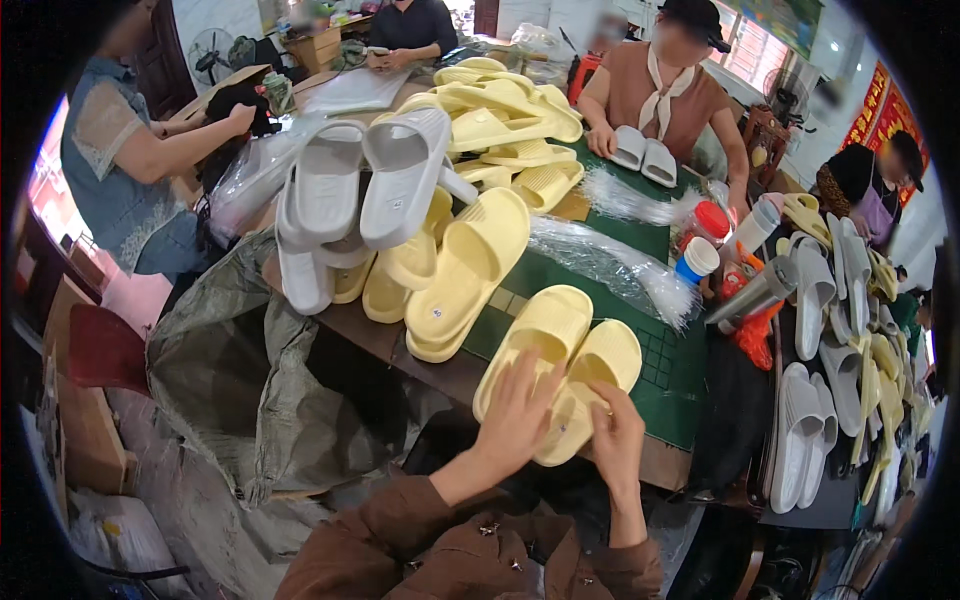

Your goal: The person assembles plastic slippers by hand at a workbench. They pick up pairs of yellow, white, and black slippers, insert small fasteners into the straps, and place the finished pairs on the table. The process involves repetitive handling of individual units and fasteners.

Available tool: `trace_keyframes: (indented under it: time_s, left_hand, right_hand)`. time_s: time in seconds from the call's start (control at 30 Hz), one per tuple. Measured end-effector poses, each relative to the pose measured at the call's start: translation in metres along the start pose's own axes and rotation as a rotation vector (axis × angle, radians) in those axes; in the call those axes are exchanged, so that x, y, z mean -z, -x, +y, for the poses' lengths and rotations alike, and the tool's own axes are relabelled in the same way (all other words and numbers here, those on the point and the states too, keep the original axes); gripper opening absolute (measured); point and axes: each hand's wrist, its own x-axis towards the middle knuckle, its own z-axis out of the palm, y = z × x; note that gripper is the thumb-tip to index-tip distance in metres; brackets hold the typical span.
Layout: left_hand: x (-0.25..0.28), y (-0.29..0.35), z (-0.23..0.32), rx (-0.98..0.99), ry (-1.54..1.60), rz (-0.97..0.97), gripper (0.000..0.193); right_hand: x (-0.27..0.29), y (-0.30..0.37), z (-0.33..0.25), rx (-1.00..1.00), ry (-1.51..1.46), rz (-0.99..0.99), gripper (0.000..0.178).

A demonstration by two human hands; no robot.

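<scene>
**Yellow slipper pair (548, 312) under both hands; container contents unclear**

Left hand (517, 410): fingers loosely spread over the left slipper, covering part of its footbed; no closed grip. Right hand (617, 432): fingers bent at the right slipper's outer edge; contact partly hidden, cannot tell whether it grips. Pair lies at the near edge of the desk (662, 464).
Left of left hand: yellow slipper stack (470, 265); beyond it, grey sack (215, 370), contents not made out.
Beyond right hand: clear plastic bundle (615, 258); farther, red-lidded tub (706, 222), lid hiding its contents, and steel tumbler (757, 290), inside not visible.
Far right: crowded slippers (800, 430), outermost blurred near the dark rim.
</scene>
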Motion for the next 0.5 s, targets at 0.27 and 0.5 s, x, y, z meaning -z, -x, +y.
trace_keyframes:
  time_s: [0.27,0.5]
  left_hand:
    - [-0.019,-0.002,0.01,-0.027,-0.165,-0.104,0.061]
    - [-0.018,-0.021,0.003,-0.025,-0.191,-0.114,0.07]
  right_hand:
    - [0.026,0.013,0.042,-0.117,0.082,0.379,0.019]
    - [0.021,0.027,0.083,-0.201,-0.184,0.588,0.025]
